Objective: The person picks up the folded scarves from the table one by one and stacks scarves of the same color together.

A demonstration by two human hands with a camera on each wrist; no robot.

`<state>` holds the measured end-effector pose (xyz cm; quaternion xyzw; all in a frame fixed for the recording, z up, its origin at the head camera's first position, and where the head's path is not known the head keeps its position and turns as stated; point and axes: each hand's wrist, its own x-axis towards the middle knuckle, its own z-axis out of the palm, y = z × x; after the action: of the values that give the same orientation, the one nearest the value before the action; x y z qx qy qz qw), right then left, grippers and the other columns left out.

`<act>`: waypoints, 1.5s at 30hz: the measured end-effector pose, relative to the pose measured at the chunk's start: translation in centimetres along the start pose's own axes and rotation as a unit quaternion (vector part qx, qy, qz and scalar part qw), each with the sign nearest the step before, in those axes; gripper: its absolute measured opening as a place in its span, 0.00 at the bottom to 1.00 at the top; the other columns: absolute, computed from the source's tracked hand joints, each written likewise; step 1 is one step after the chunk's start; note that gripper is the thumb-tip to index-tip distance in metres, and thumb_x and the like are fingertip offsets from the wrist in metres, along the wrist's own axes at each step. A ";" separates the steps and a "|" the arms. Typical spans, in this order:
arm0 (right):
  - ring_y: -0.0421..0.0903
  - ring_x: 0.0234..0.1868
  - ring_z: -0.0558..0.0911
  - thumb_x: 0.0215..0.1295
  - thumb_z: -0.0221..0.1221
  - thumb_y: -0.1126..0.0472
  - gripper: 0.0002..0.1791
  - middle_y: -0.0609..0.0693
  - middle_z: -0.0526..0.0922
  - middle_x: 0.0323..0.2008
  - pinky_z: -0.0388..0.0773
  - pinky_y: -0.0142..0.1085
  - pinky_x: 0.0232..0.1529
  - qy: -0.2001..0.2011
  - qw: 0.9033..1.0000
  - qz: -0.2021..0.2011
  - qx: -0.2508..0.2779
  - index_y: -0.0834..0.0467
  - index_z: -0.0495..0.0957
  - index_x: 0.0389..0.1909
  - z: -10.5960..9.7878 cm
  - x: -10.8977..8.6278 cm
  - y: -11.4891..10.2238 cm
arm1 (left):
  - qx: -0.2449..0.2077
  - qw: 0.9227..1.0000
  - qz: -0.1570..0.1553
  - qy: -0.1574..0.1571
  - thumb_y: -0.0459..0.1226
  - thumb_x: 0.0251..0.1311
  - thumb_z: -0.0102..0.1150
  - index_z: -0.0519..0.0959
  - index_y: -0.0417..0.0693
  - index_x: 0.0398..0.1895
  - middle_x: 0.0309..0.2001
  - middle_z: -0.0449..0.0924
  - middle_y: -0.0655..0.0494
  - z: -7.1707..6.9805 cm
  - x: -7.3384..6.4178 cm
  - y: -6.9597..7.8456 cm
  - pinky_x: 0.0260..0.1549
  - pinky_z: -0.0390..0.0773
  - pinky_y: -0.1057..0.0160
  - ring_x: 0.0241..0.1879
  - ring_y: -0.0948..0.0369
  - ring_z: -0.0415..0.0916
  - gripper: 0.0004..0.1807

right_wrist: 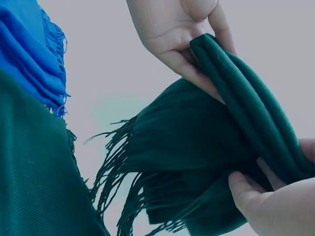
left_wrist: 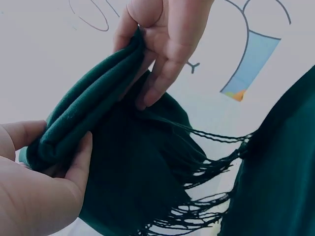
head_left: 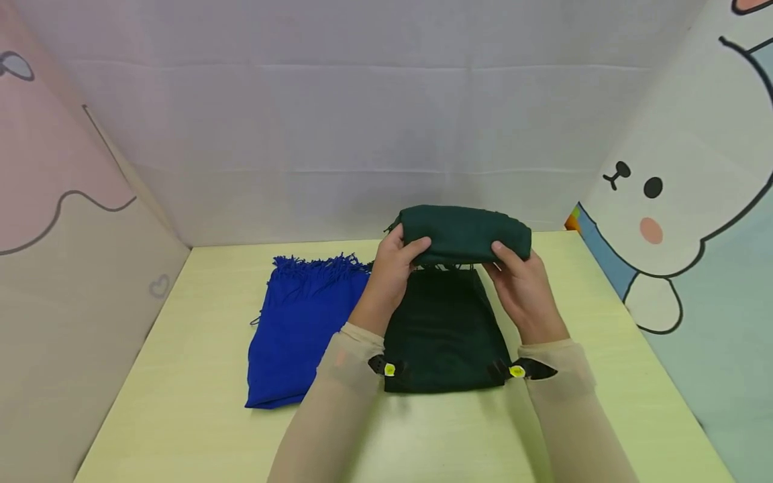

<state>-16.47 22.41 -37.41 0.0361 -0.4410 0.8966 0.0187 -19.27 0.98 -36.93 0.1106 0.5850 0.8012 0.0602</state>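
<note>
A dark green fringed scarf [head_left: 465,235] is held up in a thick folded roll over the table's far side. My left hand [head_left: 391,272] grips its left end, thumb on the near face and fingers behind. The right hand [head_left: 521,285] pinches the other end in the same way. In the left wrist view, layered folds show along the held edge, with fringe [left_wrist: 197,169] hanging below. Beneath and nearer me, a flat dark green cloth [head_left: 447,335] lies on the table; whether it joins the held scarf I cannot tell.
Left of the green cloth, a folded blue fringed scarf [head_left: 296,335] lies on the pale yellow table [head_left: 187,376], partly behind my left forearm. A white cloth wall [head_left: 362,121] stands at the back. Printed panels [head_left: 712,235] flank both sides.
</note>
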 end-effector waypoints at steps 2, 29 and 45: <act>0.45 0.55 0.71 0.73 0.54 0.69 0.28 0.51 0.65 0.63 0.74 0.33 0.60 -0.005 1.000 0.012 -0.021 0.59 0.60 0.72 -0.1 0.1 0.3 | 0.007 1.000 -0.003 0.007 0.35 0.73 0.52 0.71 0.43 0.65 0.56 0.76 0.48 -0.3 0.0 -0.2 0.53 0.77 0.59 0.49 0.59 0.78 0.19; 0.41 0.52 0.79 0.73 0.58 0.63 0.30 0.49 0.71 0.60 0.79 0.33 0.55 0.029 0.981 0.141 -0.130 0.63 0.60 0.71 -3.3 -4.5 3.6 | -0.014 0.989 -0.146 0.016 0.34 0.72 0.52 0.63 0.42 0.72 0.67 0.69 0.41 -3.0 -6.6 -4.9 0.60 0.74 0.50 0.60 0.50 0.74 0.27; 0.38 0.48 0.81 0.73 0.58 0.61 0.32 0.62 0.66 0.65 0.81 0.32 0.50 0.081 0.943 0.210 -0.245 0.68 0.59 0.71 -3.8 -9.3 5.0 | -0.042 0.978 -0.201 0.026 0.32 0.70 0.52 0.59 0.33 0.72 0.67 0.67 0.37 -2.8 -11.9 -7.7 0.59 0.75 0.51 0.59 0.49 0.74 0.29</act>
<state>-7.76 22.36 -44.40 -0.1360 -0.6419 0.7441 -0.1257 -8.68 -1.96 -46.33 -0.0325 0.5622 0.7994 0.2096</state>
